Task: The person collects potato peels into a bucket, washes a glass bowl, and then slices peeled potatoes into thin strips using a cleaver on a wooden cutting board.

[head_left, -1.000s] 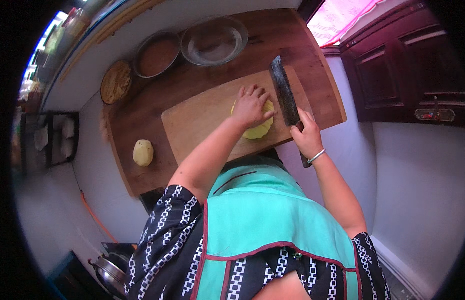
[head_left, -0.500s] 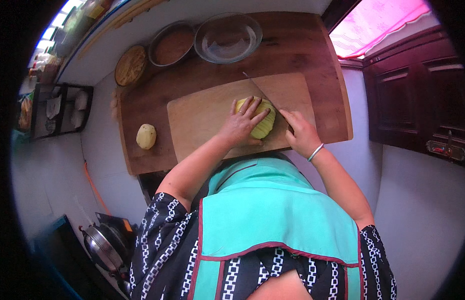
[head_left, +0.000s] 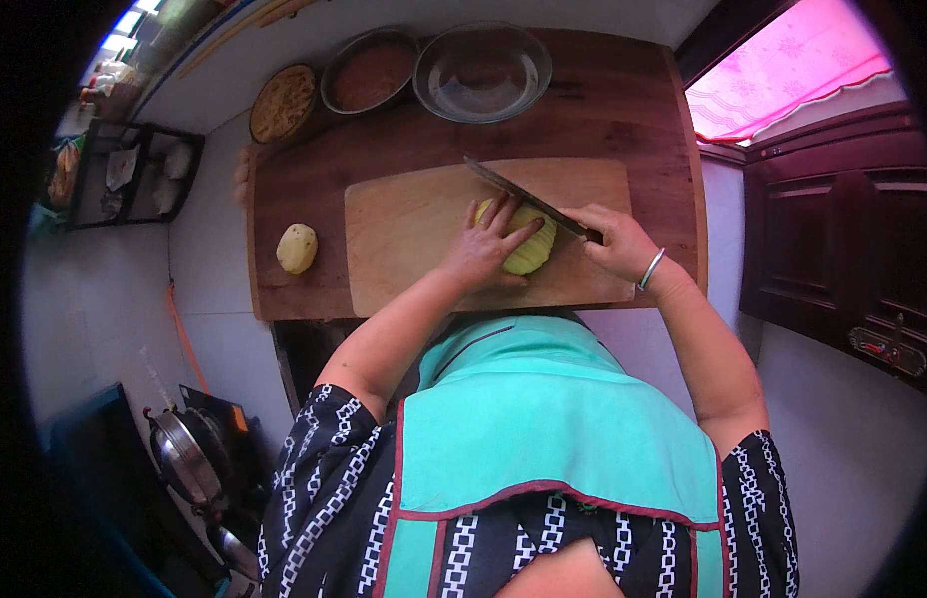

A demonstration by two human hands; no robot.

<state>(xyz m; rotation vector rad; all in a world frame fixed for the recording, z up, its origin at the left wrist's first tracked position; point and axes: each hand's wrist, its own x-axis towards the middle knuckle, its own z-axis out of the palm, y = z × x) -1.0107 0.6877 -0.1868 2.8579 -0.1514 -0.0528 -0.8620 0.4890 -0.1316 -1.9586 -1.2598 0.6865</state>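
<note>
A peeled yellow potato [head_left: 535, 247] lies on a pale wooden cutting board [head_left: 403, 229]. My left hand [head_left: 483, 249] presses down on the potato, fingers spread over its top. My right hand [head_left: 611, 239] grips the handle of a long knife [head_left: 518, 191]; the blade slants across the potato, tip pointing up and left. A second whole peeled potato [head_left: 297, 248] rests on the dark wooden table [head_left: 623, 110], left of the board.
At the table's far edge stand a clear glass bowl [head_left: 482, 72], a metal dish of brownish stuff [head_left: 370, 73] and a round basket [head_left: 283, 102]. A pink cloth [head_left: 772, 75] and dark cabinet [head_left: 842, 239] lie right. Pots [head_left: 189, 453] sit on the floor lower left.
A second ago the knife was raised off the potato, blade up. It has come down and now lies slanted across the potato, while my left hand stays on it.
</note>
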